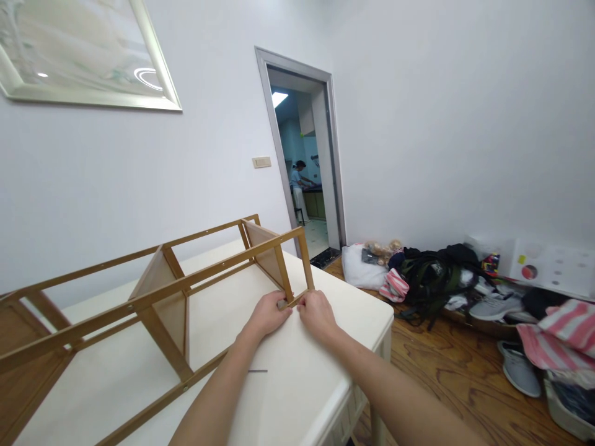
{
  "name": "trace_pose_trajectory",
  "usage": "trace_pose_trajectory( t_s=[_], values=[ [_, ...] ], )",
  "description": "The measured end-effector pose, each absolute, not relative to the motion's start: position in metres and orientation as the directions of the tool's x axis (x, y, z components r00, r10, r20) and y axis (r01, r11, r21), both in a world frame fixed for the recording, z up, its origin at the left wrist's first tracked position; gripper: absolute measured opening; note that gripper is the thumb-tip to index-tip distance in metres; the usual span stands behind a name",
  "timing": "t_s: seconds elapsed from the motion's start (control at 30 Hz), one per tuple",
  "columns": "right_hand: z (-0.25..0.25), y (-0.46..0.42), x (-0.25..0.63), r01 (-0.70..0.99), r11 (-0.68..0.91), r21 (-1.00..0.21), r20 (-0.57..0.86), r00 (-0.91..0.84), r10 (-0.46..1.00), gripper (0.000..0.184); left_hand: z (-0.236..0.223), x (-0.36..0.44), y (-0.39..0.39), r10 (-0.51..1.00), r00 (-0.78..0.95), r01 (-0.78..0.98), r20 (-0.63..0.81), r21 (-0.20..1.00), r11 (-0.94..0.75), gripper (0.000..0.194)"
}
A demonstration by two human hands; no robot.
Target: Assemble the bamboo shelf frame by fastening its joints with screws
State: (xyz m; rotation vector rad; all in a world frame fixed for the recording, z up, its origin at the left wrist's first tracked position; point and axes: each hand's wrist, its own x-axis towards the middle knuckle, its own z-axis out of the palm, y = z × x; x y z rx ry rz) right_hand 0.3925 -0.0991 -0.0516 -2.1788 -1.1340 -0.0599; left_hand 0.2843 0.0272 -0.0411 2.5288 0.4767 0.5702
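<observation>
A brown wooden shelf rack [176,285] lies on its side on a white table [297,390], with several shelf panels between its rails. Both hands meet at the rack's near right corner. My left hand [269,314] is closed around the lower rail there, beside the end panel. Close by, my right hand [318,314] has its fingers curled on the same rail's end. Whether a small fastener is between the fingers is hidden. A thin dark rod [258,371] lies on the tabletop near my left forearm.
The table's right edge is close to my right arm. On the wooden floor to the right are a dark backpack [425,275], a white bag [362,266], grey shoes [518,368] and striped cloth [558,331]. Through the doorway [307,155] a person [300,186] stands at a counter.
</observation>
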Motion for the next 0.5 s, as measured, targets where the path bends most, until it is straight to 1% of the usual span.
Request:
trace_pose_trajectory(
  t_s=[0.1, 0.23, 0.4, 0.5],
  values=[
    [-0.053, -0.099, 0.393, 0.745, -0.397, -0.536, 0.341, 0.621, 0.705, 0.017, -0.040, 0.284, 0.026, 0.450, 0.841, 0.254, 0.301, 0.515, -0.819, 0.033],
    [-0.053, -0.098, 0.395, 0.753, -0.391, -0.529, 0.356, 0.615, 0.703, 0.016, -0.037, 0.283, 0.022, 0.504, 0.812, 0.343, 0.293, 0.459, -0.819, 0.023],
    [-0.055, -0.098, 0.396, 0.763, -0.391, -0.515, 0.376, 0.611, 0.696, 0.017, -0.037, 0.279, 0.004, 0.538, 0.783, 0.443, 0.312, 0.327, -0.835, 0.012],
    [-0.056, -0.098, 0.396, 0.771, -0.387, -0.505, 0.387, 0.603, 0.697, 0.019, -0.038, 0.278, -0.006, 0.560, 0.766, 0.497, 0.317, 0.261, -0.828, 0.016]
  ],
)
